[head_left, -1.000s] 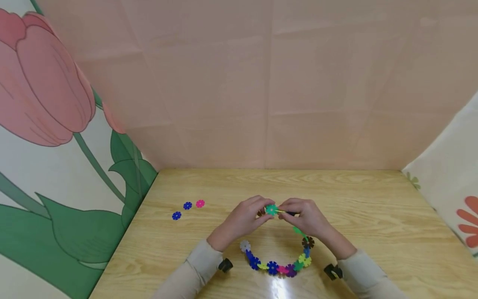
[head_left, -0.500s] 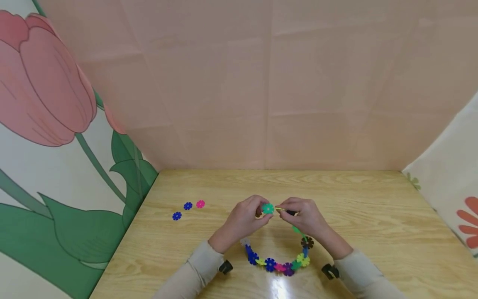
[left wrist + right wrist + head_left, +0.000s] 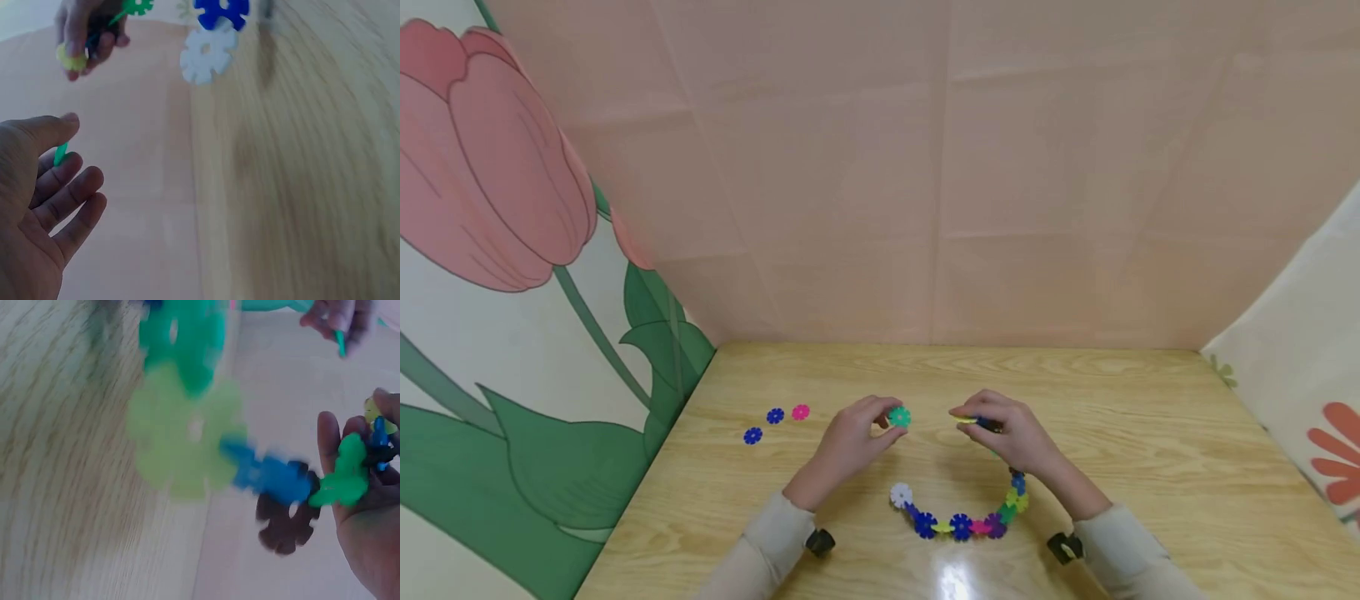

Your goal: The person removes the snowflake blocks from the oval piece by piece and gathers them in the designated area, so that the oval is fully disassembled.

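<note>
The left hand is pinching a green flower-shaped plastic disc; the right hand, a multicoloured plastic-disc chain, whose weight could be parting joints.

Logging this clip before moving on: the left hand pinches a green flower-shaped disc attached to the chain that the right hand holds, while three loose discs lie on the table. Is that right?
Not quite: the green flower-shaped disc is not attached to the chain; the head view shows a gap between it and the yellow disc in the right hand. The rest stands.
</note>
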A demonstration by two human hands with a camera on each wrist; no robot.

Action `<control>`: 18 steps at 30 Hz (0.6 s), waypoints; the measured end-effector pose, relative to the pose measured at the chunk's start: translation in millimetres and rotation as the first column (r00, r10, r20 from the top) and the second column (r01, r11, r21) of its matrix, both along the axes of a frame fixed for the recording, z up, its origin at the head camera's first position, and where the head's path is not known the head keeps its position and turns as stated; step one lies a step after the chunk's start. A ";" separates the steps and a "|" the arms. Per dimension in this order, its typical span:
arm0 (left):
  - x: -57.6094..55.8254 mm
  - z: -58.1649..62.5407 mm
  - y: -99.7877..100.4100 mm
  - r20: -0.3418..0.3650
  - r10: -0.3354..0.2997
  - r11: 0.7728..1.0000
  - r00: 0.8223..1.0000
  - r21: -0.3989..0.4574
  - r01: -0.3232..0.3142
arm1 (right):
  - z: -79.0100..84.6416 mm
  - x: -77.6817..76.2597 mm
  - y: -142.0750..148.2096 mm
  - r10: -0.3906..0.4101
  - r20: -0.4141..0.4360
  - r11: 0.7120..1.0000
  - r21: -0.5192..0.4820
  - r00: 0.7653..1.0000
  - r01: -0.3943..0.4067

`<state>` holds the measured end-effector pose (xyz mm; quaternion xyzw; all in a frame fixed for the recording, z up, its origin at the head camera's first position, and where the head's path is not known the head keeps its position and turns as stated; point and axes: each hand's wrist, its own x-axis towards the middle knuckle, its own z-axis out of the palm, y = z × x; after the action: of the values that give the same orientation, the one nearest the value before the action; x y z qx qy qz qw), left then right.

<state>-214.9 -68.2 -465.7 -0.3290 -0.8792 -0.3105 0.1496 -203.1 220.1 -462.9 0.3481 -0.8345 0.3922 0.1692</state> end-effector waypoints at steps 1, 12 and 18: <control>-0.9 -3.0 -5.4 0.008 0.017 1.000 1.000 0.005 -0.017 | 0.4 0.4 0.6 0.000 0.010 1.000 0.010 1.000 0.000; 0.3 -19.4 -56.0 0.149 0.190 0.982 0.970 -0.023 -0.189 | -1.0 7.8 9.8 -0.012 0.263 1.000 0.002 0.965 0.012; -0.1 -26.6 -80.4 0.149 0.257 0.966 0.955 -0.020 -0.257 | -1.7 8.6 12.6 0.038 0.275 0.999 -0.033 0.961 -0.030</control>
<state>-215.0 -148.6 -492.3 -0.1875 -0.9233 -0.3121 0.1222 -194.5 232.7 -464.5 0.3021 -0.8381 0.4515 0.0497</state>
